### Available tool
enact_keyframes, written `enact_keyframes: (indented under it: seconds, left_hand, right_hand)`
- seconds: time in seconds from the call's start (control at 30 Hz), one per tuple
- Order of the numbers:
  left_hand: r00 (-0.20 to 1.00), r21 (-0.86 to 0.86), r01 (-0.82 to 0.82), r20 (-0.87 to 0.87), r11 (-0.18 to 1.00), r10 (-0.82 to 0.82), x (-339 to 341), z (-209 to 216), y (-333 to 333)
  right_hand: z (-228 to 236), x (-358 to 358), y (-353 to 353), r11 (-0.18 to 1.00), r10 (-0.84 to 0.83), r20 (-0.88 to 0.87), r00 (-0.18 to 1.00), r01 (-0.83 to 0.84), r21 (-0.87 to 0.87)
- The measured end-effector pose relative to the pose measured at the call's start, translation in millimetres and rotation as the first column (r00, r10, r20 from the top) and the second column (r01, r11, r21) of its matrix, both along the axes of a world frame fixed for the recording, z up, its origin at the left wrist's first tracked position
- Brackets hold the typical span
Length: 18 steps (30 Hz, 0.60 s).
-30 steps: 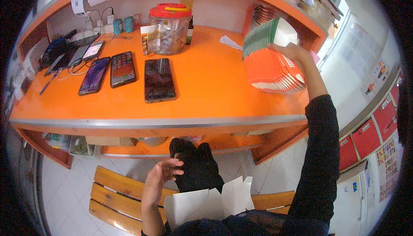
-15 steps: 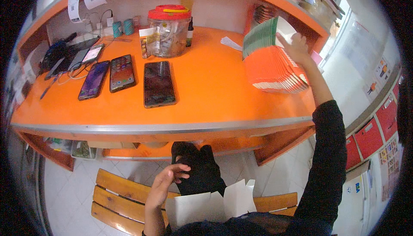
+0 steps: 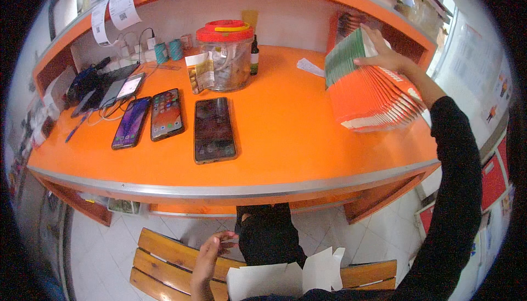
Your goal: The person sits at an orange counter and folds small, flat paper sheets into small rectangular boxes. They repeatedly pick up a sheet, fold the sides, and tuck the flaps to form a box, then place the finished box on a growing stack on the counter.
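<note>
My right hand (image 3: 387, 56) reaches to the stack of flat orange, green and white cardboard packets (image 3: 379, 98) at the far right of the desk. Its thumb presses on the green end while the other fingers go over the top edge; how many packets lie in the grasp cannot be told. Low in front of me, my left hand (image 3: 208, 254) hangs open over the bench, fingers loosely bent, holding nothing. Beside it, against my body, stands an open white cardboard box (image 3: 266, 282) with raised flaps; its inside is hidden.
Phones lie on the orange desk (image 3: 285, 147), including a black phone (image 3: 214, 131). Behind them stands a clear jar with a red lid (image 3: 228, 62) beside a dark bottle (image 3: 254, 56). Cables and a charging phone (image 3: 130, 85) sit left. A slatted wooden bench (image 3: 164, 268) is below.
My right thumb has come across onto the green end of the packets, and the fingers have shifted to the top edge. My left hand stays low and free. The whole view has shifted slightly.
</note>
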<state>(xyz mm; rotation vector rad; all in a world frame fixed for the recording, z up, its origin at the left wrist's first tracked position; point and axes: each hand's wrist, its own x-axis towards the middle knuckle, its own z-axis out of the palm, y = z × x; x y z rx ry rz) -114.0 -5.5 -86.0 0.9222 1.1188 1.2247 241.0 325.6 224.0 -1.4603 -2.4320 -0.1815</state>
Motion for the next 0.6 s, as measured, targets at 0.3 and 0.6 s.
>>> enact_keyframes:
  seconds: [0.3, 0.6]
  left_hand:
    - [1.000, -0.013, 0.028, -0.007, 1.000, -0.028, 8.9, -1.1, 6.1]
    - [0.997, 0.008, 0.015, -0.075, 1.000, -0.015, 7.3, -2.2, -4.2]
  right_hand:
    - [-89.4, 5.9, 50.4, 0.926, -0.186, -0.037, 0.982, 0.187, 0.328]
    - [-58.2, 8.7, 46.0, 0.891, -0.107, -0.170, 0.980, 0.170, 0.421]
